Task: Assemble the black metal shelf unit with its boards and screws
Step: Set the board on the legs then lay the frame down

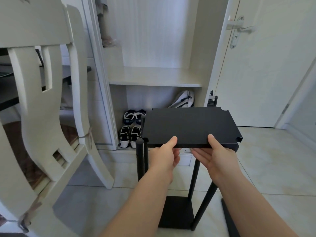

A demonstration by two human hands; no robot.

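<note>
Fingers (177, 159) of the left hand (164, 153) tucked under the near edge of the black board (188, 127), thumb pressed on top: a pinch. Right hand (218, 156) has the same grip, thumb on top, fingers flat beneath the edge.

Board held level at the tops of the black posts (140, 161). Two posts rise just left of the left hand. Two more slant down below the right wrist, partly hidden by the forearms. Whether the board sits on the posts or hangs just above them, cannot tell. Notched corners show on its right side.

Below, on the tiled floor (273, 168), a base board (176, 212) lies flat with posts standing from it. Dark strip (229, 218) on the floor just to its right, cut off by the right forearm.

Left foreground: cream wooden chair (37, 117), close, blocking much of that side.

Beyond the board: open cupboard (153, 82). Two pairs of shoes (131, 129) at its foot. White bag (184, 100) behind the board's far edge. White door (256, 74) on the right, metal handle (239, 28).
</note>
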